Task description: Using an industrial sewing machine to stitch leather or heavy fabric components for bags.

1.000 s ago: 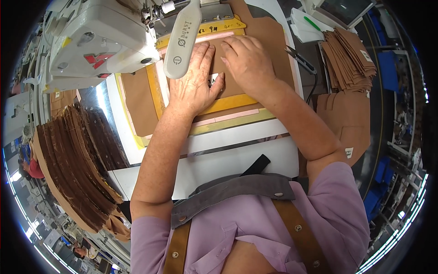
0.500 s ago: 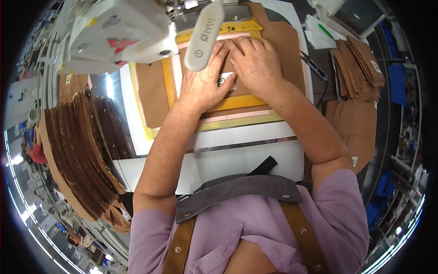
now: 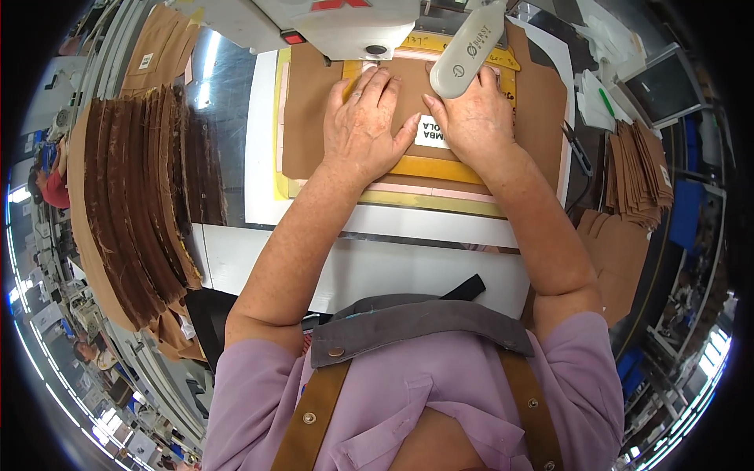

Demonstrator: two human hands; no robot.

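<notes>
My left hand lies open on a brown fabric piece, fingertips beside the white machine head and thumb near the white label. My right hand rests open on the same piece, right of the label, fingertips partly hidden under a pale handle-like machine part. A yellow template frame borders the piece below the label, over a layered pink-and-yellow board and white sheet.
Thick brown fabric stacks stand left, more brown pieces behind. Folded pieces, black-handled snips, a green pen and a monitor are at right. Co-workers show far left.
The camera view has shifted, so the machine and board appear further right. My hands sit further left relative to the label, which shows more fully. My left fingers are more spread.
</notes>
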